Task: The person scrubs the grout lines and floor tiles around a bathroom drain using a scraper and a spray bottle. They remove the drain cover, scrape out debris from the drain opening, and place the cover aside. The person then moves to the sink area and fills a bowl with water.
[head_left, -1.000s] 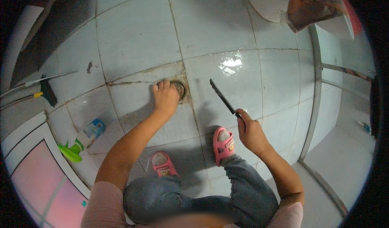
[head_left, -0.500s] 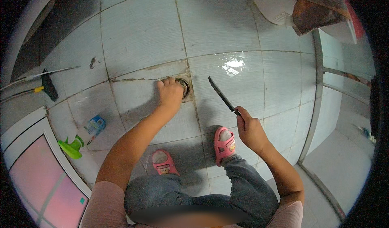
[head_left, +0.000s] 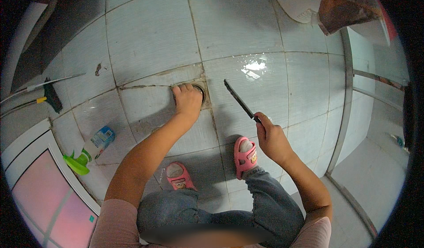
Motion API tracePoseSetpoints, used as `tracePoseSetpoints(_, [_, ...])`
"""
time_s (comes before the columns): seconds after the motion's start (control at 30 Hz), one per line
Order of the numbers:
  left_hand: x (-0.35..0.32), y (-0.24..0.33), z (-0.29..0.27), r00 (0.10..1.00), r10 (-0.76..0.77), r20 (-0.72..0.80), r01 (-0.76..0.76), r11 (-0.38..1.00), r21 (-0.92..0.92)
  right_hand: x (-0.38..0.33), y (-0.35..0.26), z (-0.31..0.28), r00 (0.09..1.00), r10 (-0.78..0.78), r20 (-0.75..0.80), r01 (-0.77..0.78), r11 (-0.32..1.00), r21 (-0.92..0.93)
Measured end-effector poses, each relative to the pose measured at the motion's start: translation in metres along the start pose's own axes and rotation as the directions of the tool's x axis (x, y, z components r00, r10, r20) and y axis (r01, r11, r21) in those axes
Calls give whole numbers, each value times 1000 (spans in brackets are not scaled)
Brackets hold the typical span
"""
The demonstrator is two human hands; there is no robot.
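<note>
My left hand [head_left: 187, 101] is over the left part of a round floor drain [head_left: 201, 92], its fingers curled down. The hand hides most of the drain, and what the fingers grip cannot be made out. Part of the drain's dark metal ring shows to the right of the hand. In my right hand [head_left: 273, 137] is the end of a long, narrow black brush [head_left: 238, 100], fingers wrapped around it. The brush slants up and to the left over the wet tiles, its far end pointing to the right of the drain and apart from it.
A spray bottle [head_left: 93, 147] with a green head lies on the left, near a white-framed door [head_left: 48, 155]. Behind it is a black squeegee [head_left: 53, 97]. My pink sandals [head_left: 245, 159] stand on the floor. A metal-framed glass partition [head_left: 346, 93] borders the right.
The brush and my right hand have shifted slightly up and to the left. My left hand has moved slightly to the right over the drain, covering more of it.
</note>
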State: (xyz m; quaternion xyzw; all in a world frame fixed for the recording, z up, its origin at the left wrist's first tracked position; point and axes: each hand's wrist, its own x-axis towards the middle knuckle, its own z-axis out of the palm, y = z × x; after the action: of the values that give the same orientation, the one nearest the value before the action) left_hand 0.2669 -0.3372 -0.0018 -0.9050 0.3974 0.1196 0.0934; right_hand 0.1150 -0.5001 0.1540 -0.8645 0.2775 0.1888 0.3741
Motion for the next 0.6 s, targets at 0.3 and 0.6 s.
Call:
tracePoseSetpoints(0.3, [-6, -8, -14, 999, 40, -14, -41, 996, -81, 2, -3, -4, 1000, 16, 13, -16, 1000, -2])
tracePoseSetpoints(0.6, [-59, -102, -24, 990, -133, -39, 120, 966, -229, 15, -11, 25, 979, -83, 187, 83, 997, 9])
